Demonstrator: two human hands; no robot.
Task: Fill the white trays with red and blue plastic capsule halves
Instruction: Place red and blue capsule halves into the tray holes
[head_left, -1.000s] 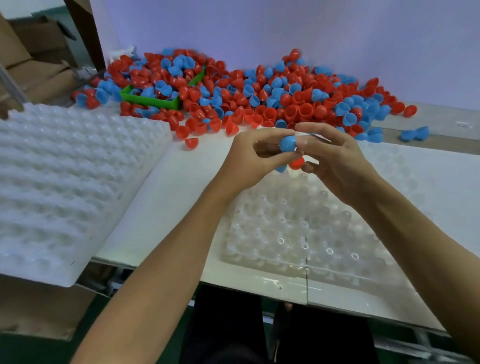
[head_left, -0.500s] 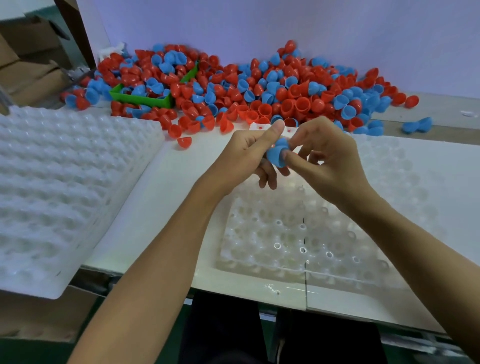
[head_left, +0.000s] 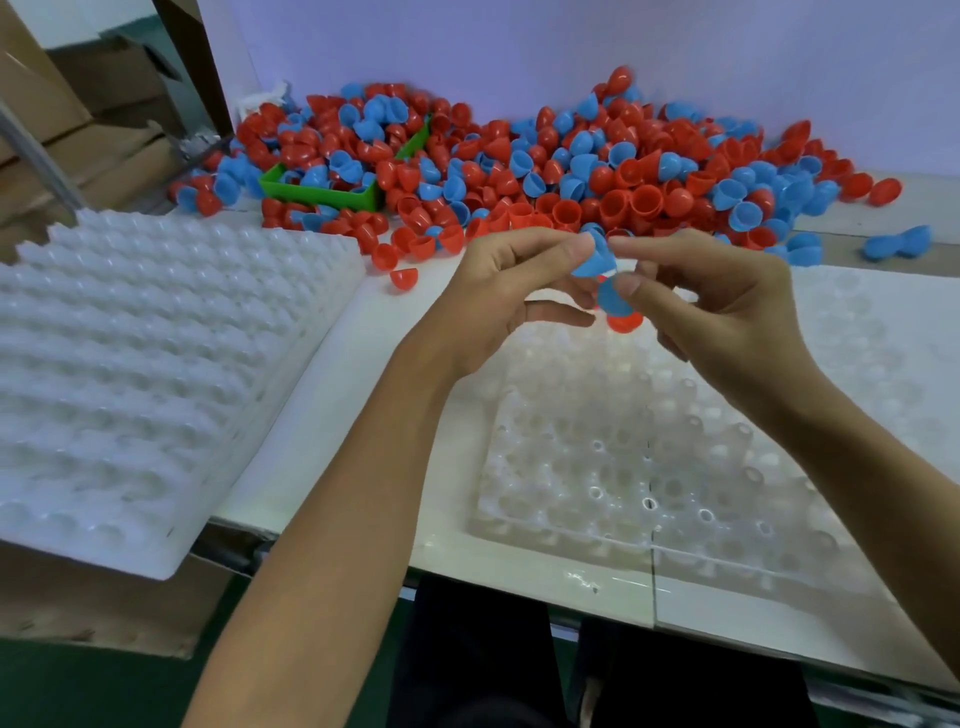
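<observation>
My left hand (head_left: 511, 291) pinches a blue capsule half (head_left: 592, 262) between thumb and forefinger. Right beside it, my right hand (head_left: 711, 306) pinches a second blue capsule half (head_left: 612, 300), with a red half (head_left: 625, 322) showing just beneath its fingers. Both hands hover above the far end of a clear-white tray (head_left: 623, 467) whose visible wells hold nothing. A big pile of red and blue capsule halves (head_left: 545, 166) lies across the back of the table.
A stack of white dimpled trays (head_left: 145, 364) sits at the left, overhanging the table's front edge. A green bin (head_left: 322, 195) is half buried in the pile. Cardboard boxes (head_left: 62, 104) stand at the far left. A purple wall backs the table.
The hands held one blue piece together before; now each pinches its own blue half, slightly apart. A red half shows under the right fingers again.
</observation>
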